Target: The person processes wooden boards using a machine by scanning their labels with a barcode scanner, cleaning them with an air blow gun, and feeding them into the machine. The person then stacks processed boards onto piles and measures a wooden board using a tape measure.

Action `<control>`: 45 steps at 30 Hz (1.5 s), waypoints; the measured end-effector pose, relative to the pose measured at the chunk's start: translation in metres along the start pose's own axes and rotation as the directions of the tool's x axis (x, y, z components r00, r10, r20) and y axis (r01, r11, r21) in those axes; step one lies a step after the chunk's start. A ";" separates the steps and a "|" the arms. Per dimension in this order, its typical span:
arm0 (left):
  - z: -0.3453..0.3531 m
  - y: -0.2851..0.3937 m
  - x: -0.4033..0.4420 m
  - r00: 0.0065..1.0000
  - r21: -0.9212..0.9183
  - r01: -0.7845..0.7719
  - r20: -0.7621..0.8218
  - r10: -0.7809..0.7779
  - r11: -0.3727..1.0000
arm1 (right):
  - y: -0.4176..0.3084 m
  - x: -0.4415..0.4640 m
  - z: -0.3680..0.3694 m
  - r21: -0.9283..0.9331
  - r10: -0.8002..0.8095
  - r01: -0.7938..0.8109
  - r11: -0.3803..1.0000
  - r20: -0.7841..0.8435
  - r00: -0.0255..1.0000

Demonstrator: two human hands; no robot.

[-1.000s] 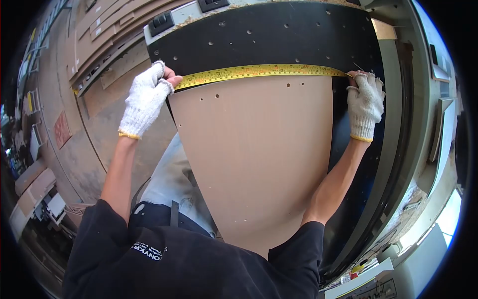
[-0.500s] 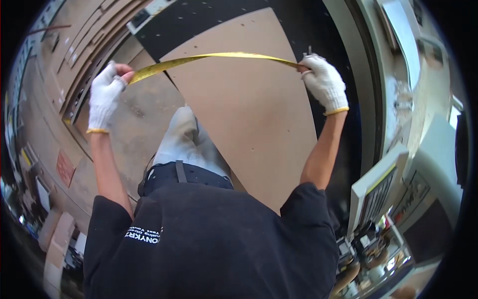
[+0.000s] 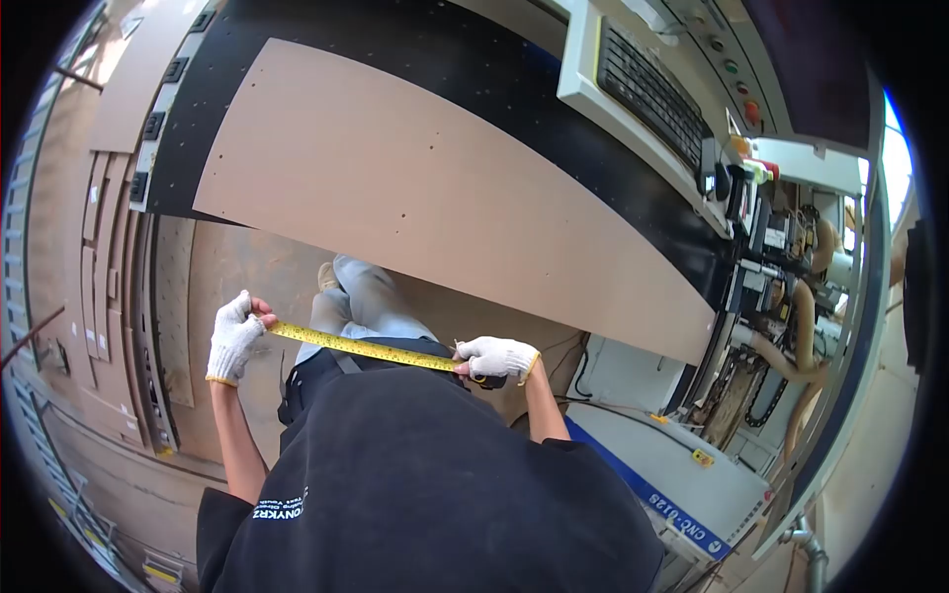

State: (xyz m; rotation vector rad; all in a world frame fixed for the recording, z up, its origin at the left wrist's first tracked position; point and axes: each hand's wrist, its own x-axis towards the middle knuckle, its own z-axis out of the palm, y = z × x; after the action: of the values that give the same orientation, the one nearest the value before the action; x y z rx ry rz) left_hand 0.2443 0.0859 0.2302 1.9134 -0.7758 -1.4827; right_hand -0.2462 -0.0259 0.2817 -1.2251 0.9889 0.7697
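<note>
A yellow tape measure [image 3: 366, 348] is stretched between my hands, in front of my waist. My left hand [image 3: 235, 339], in a white fingerless-style glove, pinches the tape's left end between thumb and finger. At its right end my right hand [image 3: 497, 359], gloved the same way, is closed round the dark tape case, which shows only in part under the fingers. Beyond my hands a large light-brown panel [image 3: 435, 188] with small holes lies on the black machine bed [image 3: 395, 44]. The tape is apart from the panel.
At the upper right a keyboard [image 3: 652, 94] rests on a light shelf beside a control panel with buttons. Hoses [image 3: 806, 326] and machinery stand at the right, above a blue-and-white machine side [image 3: 643, 484]. Brown boards [image 3: 104, 296] are stacked at the left.
Both hands have come back from over the panel to my waist with the tape, and the exposed tape is shorter. The view has turned, showing the keyboard and more machinery.
</note>
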 end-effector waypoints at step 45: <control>0.374 0.065 0.022 0.934 -0.078 0.042 0.356 -0.012 0.996 | 0.223 -0.276 -0.350 -0.084 -0.229 -0.231 0.969 -0.648 -0.726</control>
State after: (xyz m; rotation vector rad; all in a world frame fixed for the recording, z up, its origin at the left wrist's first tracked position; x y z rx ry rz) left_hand -0.1208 -0.0104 0.1892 1.6184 -0.8302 -1.8793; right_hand -0.6228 -0.3165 0.4303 -2.1761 2.6471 -1.2270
